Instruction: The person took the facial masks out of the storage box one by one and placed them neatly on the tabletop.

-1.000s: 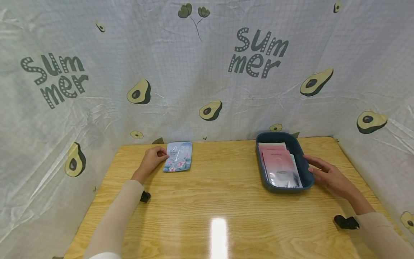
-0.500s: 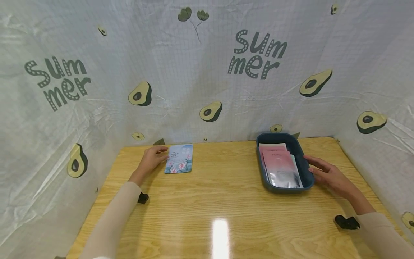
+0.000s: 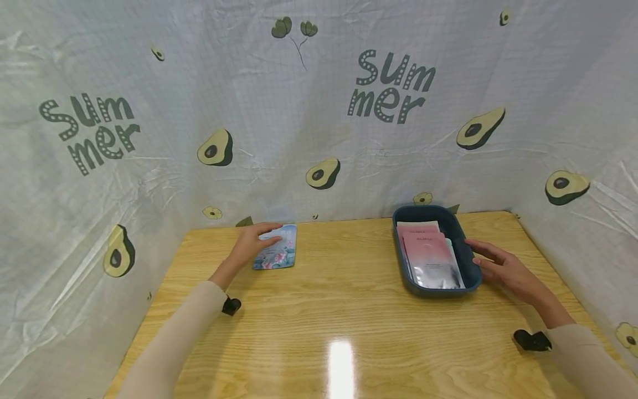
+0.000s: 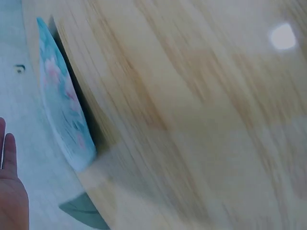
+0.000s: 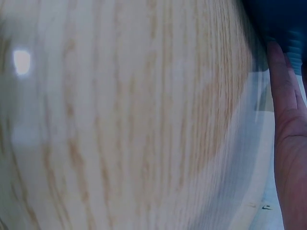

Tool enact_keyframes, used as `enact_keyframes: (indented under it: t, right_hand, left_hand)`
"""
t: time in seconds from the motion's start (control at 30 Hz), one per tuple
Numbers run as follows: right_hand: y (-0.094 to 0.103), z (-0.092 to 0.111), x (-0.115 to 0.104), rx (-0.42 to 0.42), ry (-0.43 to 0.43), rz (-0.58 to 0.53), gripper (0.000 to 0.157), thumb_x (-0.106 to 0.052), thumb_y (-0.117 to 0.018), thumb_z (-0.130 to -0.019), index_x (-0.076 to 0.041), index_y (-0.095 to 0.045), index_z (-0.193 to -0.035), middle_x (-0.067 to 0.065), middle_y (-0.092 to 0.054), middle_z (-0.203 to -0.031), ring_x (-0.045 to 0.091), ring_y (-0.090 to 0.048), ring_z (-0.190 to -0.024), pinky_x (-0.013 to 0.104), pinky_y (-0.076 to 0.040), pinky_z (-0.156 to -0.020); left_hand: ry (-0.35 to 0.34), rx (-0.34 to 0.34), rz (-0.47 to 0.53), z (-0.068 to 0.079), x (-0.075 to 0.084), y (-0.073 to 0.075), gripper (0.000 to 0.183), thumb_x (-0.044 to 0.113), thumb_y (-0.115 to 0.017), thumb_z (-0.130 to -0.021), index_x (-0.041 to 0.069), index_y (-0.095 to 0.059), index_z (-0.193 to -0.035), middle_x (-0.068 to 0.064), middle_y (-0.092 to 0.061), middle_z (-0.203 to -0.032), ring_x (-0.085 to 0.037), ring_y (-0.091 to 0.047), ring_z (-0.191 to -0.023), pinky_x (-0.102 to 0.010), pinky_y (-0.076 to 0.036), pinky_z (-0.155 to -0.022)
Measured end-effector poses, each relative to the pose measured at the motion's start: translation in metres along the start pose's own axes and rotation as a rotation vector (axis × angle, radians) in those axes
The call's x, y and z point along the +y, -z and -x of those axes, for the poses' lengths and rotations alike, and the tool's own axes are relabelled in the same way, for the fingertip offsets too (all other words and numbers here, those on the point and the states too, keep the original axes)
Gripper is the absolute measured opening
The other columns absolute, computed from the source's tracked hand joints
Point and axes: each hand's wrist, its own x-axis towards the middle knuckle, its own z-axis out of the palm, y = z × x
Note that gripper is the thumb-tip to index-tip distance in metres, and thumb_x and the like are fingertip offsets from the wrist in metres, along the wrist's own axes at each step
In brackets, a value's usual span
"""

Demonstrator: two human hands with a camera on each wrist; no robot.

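A light blue sheet-mask packet (image 3: 281, 257) printed with pink flowers lies flat at the table's back left. My left hand (image 3: 248, 244) hovers at its left side, thumb and fingers spread over its upper part and holding nothing. In the left wrist view the packet (image 4: 67, 108) is apart from the hand (image 4: 13, 199). At the right, a dark blue plastic bin (image 3: 452, 223) contains pink and silver mask packets (image 3: 432, 259) in a pile. Fairly straight fingers of my right hand (image 3: 513, 275) touch the bin's right wall; the right wrist view shows them against its side (image 5: 280, 21).
The wooden table (image 3: 339, 293) runs back to a pale curtain (image 3: 279, 111) printed with avocados, which also hangs at both sides. A bright light reflection (image 3: 341, 366) lies on the front of the tabletop. Black wrist cameras (image 3: 533, 340) sit below the sleeves.
My left hand has let go of the flowered packet's left edge, spread its fingers and shifted right over it. The right hand and bin have stayed put.
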Motion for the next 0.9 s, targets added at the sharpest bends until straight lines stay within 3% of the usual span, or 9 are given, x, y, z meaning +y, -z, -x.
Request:
enact_keyframes:
  t: [0.13,0.3,0.43,0.63,0.9]
  right_hand:
    - [-0.001,0.000,0.000,0.000,0.000,-0.001,0.054,-0.020,-0.050,-0.109,-0.009,-0.032,-0.159,-0.005,-0.040,-0.154,-0.015,-0.049,-0.120,0.016,-0.052,-0.090]
    - [0.000,0.000,0.001,-0.004,0.012,-0.022,0.054,-0.018,-0.049,-0.109,-0.008,-0.032,-0.159,-0.015,-0.041,-0.150,-0.014,-0.050,-0.121,0.016,-0.053,-0.090]
    - [0.001,-0.001,0.002,-0.013,0.018,-0.035,0.054,-0.016,-0.049,-0.109,-0.007,-0.031,-0.159,-0.021,-0.042,-0.146,-0.013,-0.051,-0.121,0.017,-0.053,-0.090]
    - [0.001,-0.001,0.000,-0.012,0.010,-0.037,0.054,-0.017,-0.049,-0.109,-0.007,-0.031,-0.159,-0.020,-0.041,-0.146,-0.013,-0.051,-0.120,0.017,-0.053,-0.090]
    - [0.000,-0.002,0.001,-0.009,0.001,-0.037,0.054,-0.019,-0.049,-0.109,-0.007,-0.032,-0.159,-0.020,-0.041,-0.146,-0.015,-0.049,-0.120,0.016,-0.053,-0.090]
  left_hand:
    - [-0.067,-0.003,0.019,-0.006,0.013,-0.010,0.039,0.019,-0.076,-0.094,0.009,-0.070,-0.131,-0.010,-0.067,-0.133,-0.033,-0.062,-0.125,-0.056,-0.051,-0.101]
    - [-0.134,-0.012,0.052,-0.015,0.030,-0.022,0.038,0.017,-0.076,-0.093,0.011,-0.071,-0.130,-0.009,-0.068,-0.132,-0.030,-0.063,-0.123,-0.054,-0.052,-0.100]
    - [-0.155,-0.032,0.096,-0.021,0.045,-0.032,0.039,0.017,-0.077,-0.092,0.013,-0.071,-0.131,-0.007,-0.068,-0.133,-0.028,-0.062,-0.125,-0.051,-0.051,-0.103]
    - [-0.156,-0.059,0.151,-0.032,0.065,-0.049,0.039,0.020,-0.077,-0.092,0.016,-0.071,-0.130,-0.004,-0.068,-0.133,-0.024,-0.060,-0.128,-0.046,-0.049,-0.107]
    - [-0.218,-0.093,0.205,-0.050,0.085,-0.070,0.039,0.019,-0.076,-0.093,0.010,-0.071,-0.131,-0.005,-0.067,-0.134,-0.023,-0.063,-0.124,-0.041,-0.047,-0.110]
